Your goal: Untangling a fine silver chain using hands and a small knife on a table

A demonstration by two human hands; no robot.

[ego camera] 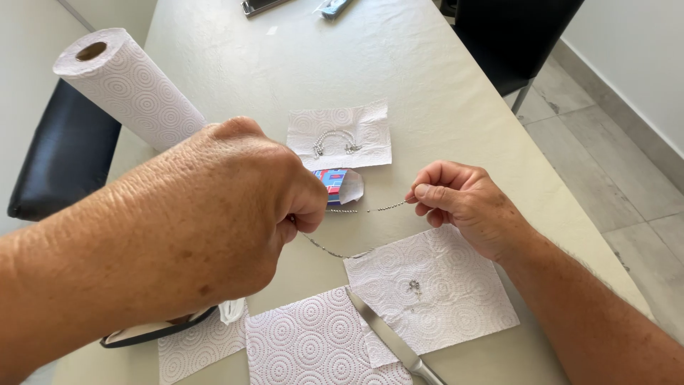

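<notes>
Chain (385, 207), thin and silvery, is stretched in the air above the desk (442, 93) between two hands. One end is pinched between thumb and forefinger of the right hand (463, 203), whose other fingers are curled in. The other end is gripped inside the clenched left hand (235, 207), from under which a further length of chain is seen to sag toward the desk. Just behind the chain, a small blue and red packet (335, 184) is laid on the desk, partly hidden by the left hand. Beyond it, a square of paper towel (370, 135) carries a beaded bracelet (335, 141). Below the right hand, another paper towel sheet (456, 299) bears a small metal piece (414, 286). A knife (388, 339) is laid between that sheet and a third sheet (313, 349) at the near edge. A roll of paper towel (125, 85) is laid at the far left, over a dark chair (64, 157). A black-rimmed object (153, 333) is seen under the left wrist; what it is cannot be told.
</notes>
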